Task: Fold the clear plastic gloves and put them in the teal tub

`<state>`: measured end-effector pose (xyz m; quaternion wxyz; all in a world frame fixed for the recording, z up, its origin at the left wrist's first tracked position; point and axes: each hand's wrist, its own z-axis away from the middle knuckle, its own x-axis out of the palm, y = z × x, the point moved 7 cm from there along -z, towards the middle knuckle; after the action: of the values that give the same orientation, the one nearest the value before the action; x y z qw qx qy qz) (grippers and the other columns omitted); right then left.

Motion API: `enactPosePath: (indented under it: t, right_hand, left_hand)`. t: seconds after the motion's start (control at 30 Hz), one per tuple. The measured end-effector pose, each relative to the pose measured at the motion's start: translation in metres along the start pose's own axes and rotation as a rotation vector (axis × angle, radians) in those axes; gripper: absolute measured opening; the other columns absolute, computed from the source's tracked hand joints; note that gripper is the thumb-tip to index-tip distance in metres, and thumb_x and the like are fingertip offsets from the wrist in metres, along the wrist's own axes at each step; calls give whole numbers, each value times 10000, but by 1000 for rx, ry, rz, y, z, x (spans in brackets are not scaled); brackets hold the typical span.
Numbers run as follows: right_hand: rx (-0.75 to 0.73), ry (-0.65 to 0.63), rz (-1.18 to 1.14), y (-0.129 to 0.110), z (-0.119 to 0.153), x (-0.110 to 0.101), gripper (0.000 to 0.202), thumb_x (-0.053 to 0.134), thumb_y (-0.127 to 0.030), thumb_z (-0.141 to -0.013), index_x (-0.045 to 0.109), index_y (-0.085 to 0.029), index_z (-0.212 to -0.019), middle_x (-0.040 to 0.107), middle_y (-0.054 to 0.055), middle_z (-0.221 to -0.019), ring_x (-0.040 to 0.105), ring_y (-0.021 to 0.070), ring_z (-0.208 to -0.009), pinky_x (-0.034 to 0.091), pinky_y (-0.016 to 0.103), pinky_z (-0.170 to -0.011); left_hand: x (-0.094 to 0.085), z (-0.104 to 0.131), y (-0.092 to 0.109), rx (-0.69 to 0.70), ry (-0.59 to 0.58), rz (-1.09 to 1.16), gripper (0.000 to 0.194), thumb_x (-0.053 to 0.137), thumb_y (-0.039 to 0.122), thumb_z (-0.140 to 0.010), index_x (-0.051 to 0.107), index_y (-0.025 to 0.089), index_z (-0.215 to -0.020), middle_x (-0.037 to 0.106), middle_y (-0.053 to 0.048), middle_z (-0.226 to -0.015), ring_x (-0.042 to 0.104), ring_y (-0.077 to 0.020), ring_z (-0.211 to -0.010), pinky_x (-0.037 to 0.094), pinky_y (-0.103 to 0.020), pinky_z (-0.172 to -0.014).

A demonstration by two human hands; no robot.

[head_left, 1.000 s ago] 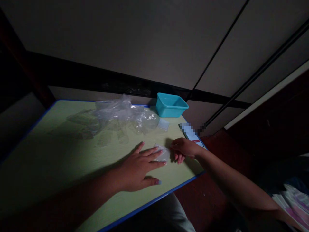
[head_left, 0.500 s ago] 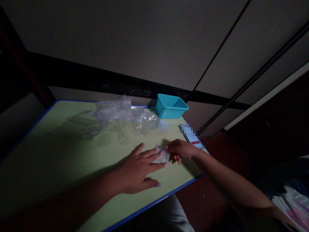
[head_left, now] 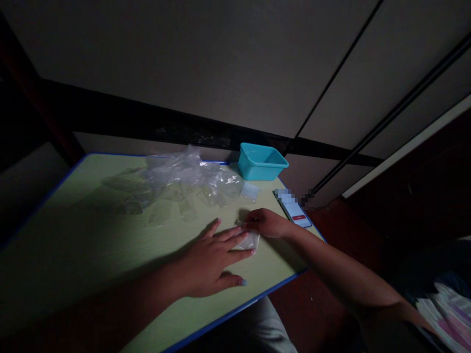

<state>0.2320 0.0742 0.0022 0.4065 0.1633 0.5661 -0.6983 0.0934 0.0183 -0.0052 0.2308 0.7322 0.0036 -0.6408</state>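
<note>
A small clear plastic bag (head_left: 252, 240) lies flat on the pale yellow table (head_left: 154, 314). My left hand (head_left: 209, 262) is spread out, palm down, with its fingertips resting on the bag's left part. At the bag's far edge, my right hand (head_left: 267, 223) has its fingers curled and pressed together. Its fingertips are partly hidden, and they appear to pinch the edge of the bag. Farther back, another small packet (head_left: 249, 191) with something whitish lies beside a heap of crumpled clear plastic bags (head_left: 180, 171).
A turquoise plastic basket (head_left: 259, 170) stands at the table's back corner. A phone (head_left: 296, 213) with its screen lit lies along the right edge. Behind the table rise grey cabinet panels (head_left: 221, 73). Striped cloth (head_left: 441, 309) shows at the lower right.
My right hand has shifted slightly left and away from me, along the small bag's far edge, with its fingers now curled in. My left hand has stayed spread on the bag.
</note>
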Motion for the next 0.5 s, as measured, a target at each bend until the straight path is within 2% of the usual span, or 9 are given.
enactPosePath:
  t: [0.2, 0.5]
  right_hand:
    - [-51, 14, 90, -1, 5, -2, 172, 617, -226, -806, 542, -157, -668, 514, -28, -610, 411, 103, -574, 291, 248, -545]
    - [-37, -50, -29, 11, -4, -2, 98, 610, -216, -786, 556, -153, -732, 555, -18, -633, 464, 102, -575, 351, 225, -531]
  left_hand:
    - [1, 0, 0, 6, -3, 2, 610, 456, 587, -904, 283, 393, -1456, 224, -46, -1560, 159, -281, -1448, -5, -626, -1112]
    - [-3, 1, 2, 7, 7, -3, 601, 456, 582, -907, 303, 380, -1452, 180, -49, -1574, 132, -282, -1453, 9, -609, -1120]
